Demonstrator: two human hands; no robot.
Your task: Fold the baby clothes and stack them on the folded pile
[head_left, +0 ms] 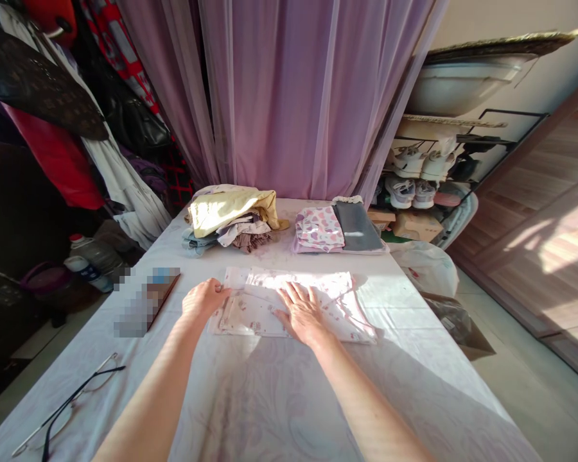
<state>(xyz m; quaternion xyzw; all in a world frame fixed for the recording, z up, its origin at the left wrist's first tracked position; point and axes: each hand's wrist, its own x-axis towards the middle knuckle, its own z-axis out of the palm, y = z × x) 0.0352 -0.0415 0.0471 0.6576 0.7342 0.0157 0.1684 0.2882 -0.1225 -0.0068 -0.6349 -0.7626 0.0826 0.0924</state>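
forearms (149,404) cut off — right fingers (293,296) flat on printed cloth (330,289) — left fingers' (216,290) grip hidden

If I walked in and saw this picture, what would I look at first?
A big lilac curtain hangs across the back. In front of it, the left hand and right hand rest on a pale printed cloth on the table. Behind them sits a heart-print stack, and white sneakers stand off to the right.

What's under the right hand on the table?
The right hand rests on a pale pink printed cloth lying on a white table cover. The patch of cloth directly beneath the palm is hidden, so it cannot be seen.
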